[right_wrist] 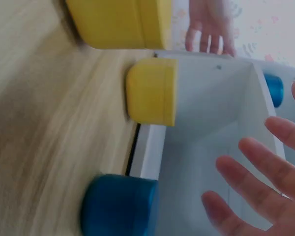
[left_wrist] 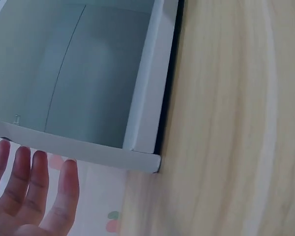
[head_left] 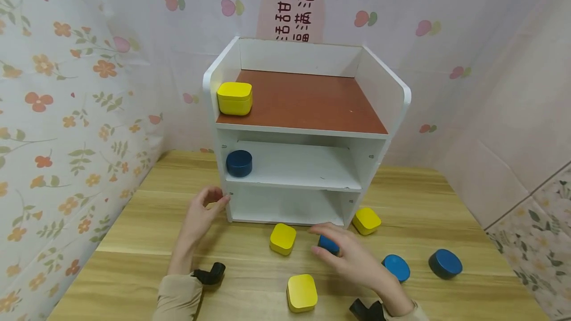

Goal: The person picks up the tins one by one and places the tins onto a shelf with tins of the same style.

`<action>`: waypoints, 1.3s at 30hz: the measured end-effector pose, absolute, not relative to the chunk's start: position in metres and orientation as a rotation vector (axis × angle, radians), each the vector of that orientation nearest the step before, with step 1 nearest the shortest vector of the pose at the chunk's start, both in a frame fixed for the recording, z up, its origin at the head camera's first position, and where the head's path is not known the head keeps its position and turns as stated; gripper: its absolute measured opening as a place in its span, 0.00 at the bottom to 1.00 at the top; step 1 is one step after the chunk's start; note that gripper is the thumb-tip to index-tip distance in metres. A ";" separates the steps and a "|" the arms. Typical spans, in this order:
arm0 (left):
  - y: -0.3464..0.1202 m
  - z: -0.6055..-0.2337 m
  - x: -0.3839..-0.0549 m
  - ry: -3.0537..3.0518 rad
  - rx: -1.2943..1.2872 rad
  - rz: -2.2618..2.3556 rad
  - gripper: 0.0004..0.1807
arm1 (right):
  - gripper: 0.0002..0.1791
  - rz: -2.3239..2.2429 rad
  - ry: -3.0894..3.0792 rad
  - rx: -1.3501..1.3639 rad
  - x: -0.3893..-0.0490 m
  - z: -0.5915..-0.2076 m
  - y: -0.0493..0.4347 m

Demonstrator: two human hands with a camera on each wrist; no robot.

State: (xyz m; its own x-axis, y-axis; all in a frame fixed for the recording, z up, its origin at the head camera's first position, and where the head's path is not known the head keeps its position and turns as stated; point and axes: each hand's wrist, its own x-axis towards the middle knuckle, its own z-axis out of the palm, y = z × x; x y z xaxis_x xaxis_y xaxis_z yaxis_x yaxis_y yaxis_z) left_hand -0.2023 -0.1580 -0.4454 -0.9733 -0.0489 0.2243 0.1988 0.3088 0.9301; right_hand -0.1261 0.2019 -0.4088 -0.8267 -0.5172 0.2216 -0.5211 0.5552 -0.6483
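Observation:
My left hand (head_left: 200,217) is at the lower left side of a small white shelf (head_left: 308,186), its fingertips at the outer edge of the side panel (left_wrist: 78,150). Above the table, my right hand (head_left: 352,256) has its fingers spread and holds nothing. Beneath it, a round blue tin (head_left: 328,245) is partly hidden by the hand. A yellow square tin (head_left: 282,239) stands just left of that hand, before the shelf. Another yellow tin (head_left: 235,98) sits on the brown top board, at its left end. A dark blue tin (head_left: 239,163) occupies the left of the middle shelf.
Nearer the front lies a yellow tin (head_left: 302,293), and one more yellow tin (head_left: 367,221) is by the shelf's right foot. Two blue tins, a lighter tin (head_left: 396,268) and a darker tin (head_left: 445,264), are to the right. Patterned cloth (head_left: 89,113) hangs around the table.

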 end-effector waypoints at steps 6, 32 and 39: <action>-0.155 -0.444 -0.205 -2.340 -0.092 -1.795 0.21 | 0.18 1.115 -2.809 0.983 -0.127 -0.412 0.195; -0.144 -0.408 -0.185 -2.373 -0.040 -1.817 0.15 | 0.20 1.414 -2.951 1.377 -0.127 -0.426 0.183; -0.142 -0.403 -0.181 -2.378 -0.034 -1.815 0.15 | 0.24 1.465 -2.995 1.416 -0.128 -0.429 0.182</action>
State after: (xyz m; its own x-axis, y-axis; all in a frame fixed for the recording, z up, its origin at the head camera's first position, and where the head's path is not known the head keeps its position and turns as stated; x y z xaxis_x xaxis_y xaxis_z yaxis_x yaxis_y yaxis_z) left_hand -0.1811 -0.1423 -0.4031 -0.9885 -0.0727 0.1328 0.1090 0.2676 0.9573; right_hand -0.1277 0.1822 -0.4288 -0.5981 -0.7970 -0.0842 -0.4226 0.4030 -0.8118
